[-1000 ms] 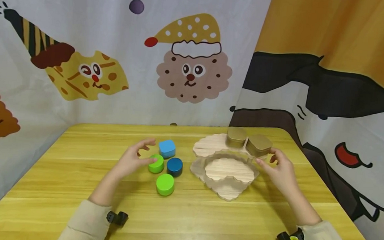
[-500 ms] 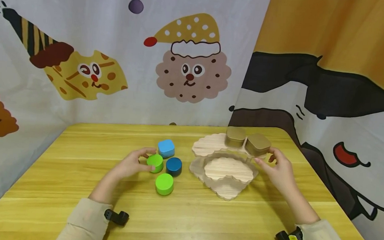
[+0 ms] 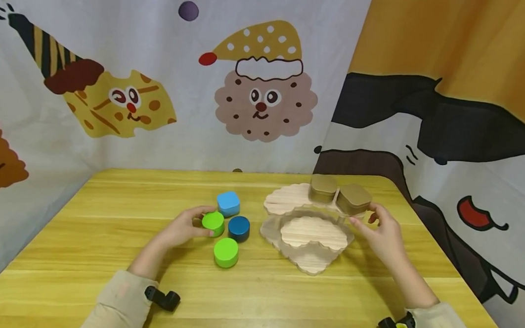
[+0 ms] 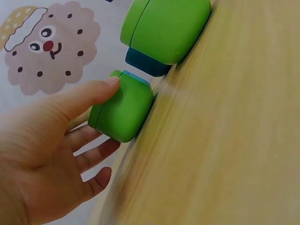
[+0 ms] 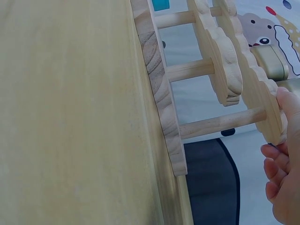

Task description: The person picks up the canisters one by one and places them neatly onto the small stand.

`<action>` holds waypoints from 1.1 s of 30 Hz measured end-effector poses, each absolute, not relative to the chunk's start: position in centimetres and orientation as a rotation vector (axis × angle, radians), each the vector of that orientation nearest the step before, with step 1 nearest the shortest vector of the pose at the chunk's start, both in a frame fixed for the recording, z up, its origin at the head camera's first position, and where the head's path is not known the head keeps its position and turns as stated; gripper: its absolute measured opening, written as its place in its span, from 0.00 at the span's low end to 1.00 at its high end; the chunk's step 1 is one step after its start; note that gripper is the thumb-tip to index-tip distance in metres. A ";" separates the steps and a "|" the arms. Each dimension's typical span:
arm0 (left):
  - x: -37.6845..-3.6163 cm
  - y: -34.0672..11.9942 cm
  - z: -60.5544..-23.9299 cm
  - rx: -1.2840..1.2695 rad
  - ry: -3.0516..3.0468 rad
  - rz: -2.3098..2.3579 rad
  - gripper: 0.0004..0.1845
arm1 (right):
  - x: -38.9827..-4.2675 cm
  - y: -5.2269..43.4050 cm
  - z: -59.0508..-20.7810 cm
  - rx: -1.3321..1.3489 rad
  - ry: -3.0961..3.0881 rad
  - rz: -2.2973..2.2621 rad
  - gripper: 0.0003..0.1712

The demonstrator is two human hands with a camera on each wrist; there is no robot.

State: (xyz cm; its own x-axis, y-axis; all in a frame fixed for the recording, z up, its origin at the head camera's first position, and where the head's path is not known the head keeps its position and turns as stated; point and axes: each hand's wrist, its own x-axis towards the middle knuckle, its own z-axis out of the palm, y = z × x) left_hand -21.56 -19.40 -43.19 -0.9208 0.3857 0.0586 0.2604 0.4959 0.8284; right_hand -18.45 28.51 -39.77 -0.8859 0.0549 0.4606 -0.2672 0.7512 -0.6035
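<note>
My left hand grips a round green tin on the yellow wooden table, thumb on its near side and fingers on the far side. The left wrist view shows the thumb pressed on the green tin. Close by sit a second green tin, a dark blue round tin and a light blue square tin. My right hand is at the right edge of a tiered, cloud-shaped wooden stand. Its thumb touches the top tier's rim, with the fingers loosely curled below.
Two gold tins stand on the stand's top tier, just beside my right hand. Cartoon-printed curtains close in the table at the back and right. The table's right edge runs near the stand.
My left hand dropped from hovering with raised fingers and closed around the green tin. The right hand and the stand have stayed put.
</note>
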 end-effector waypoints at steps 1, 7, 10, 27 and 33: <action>-21.5 -19.4 -43.2 0.552 2.598 1.410 0.34 | -18.4 28.5 -39.8 0.162 -2.494 0.955 0.27; -21.3 -19.2 -42.7 0.513 2.641 1.439 0.34 | -18.3 28.6 -39.9 0.171 -2.494 0.946 0.27; -21.2 -19.1 -42.2 0.508 2.660 1.468 0.34 | -18.4 28.6 -39.9 0.172 -2.490 0.943 0.27; -20.5 -16.8 -38.5 0.521 2.726 1.550 0.33 | -18.5 28.6 -40.0 0.165 -2.482 0.945 0.27; -20.1 -15.2 -37.0 0.535 2.727 1.583 0.32 | -18.6 28.6 -40.0 0.162 -2.484 0.943 0.27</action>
